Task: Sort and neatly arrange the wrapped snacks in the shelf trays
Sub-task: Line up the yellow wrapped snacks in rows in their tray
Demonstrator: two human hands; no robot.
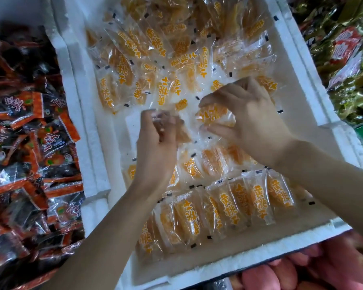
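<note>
A white foam tray (314,84) holds several clear packets of orange dried fruit with orange lettering. A neat overlapping row of packets (228,208) stands along the near side, with a second row (214,162) behind it. Loose packets (147,49) lie jumbled at the far end. My left hand (157,147) hovers over the tray's middle, its blurred fingers curled round a clear packet (182,130). My right hand (245,116) pinches another orange packet (215,115) between thumb and fingers.
To the left is a second tray heaped with black and orange-red wrapped snacks (29,143). Green and gold bagged goods (352,51) fill the right side. Pink rounded items (312,266) lie below the foam tray's near edge.
</note>
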